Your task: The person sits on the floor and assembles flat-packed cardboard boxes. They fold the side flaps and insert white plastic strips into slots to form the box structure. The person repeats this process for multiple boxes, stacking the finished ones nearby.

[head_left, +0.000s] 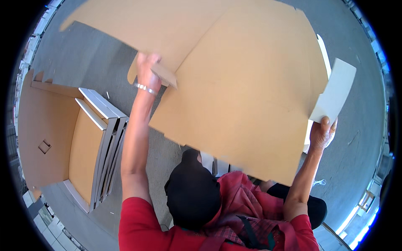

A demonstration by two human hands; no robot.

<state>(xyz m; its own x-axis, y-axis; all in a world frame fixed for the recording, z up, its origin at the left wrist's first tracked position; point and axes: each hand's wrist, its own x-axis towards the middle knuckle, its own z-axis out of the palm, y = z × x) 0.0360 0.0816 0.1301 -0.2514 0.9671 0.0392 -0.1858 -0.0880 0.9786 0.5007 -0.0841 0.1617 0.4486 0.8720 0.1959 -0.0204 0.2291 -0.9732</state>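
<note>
A large unfolded cardboard box blank (238, 79), brown on the face I see, spreads across the middle. A long crease divides it from a panel at the upper left. My left hand (148, 69) is closed on the edge of the cardboard near that crease, beside a small brown flap (164, 75). On the right, my right hand (323, 131) grips the lower end of a pale flap (335, 90) that stands out from the sheet's side. The fingers of both hands are partly hidden.
To the left stands a stack of folded cardboard boxes (102, 159) with white edges. Behind it rises a brown cardboard panel (48, 134) with a small square cutout. White pieces (222, 166) show under the sheet's near edge. A grey floor (351, 154) surrounds everything.
</note>
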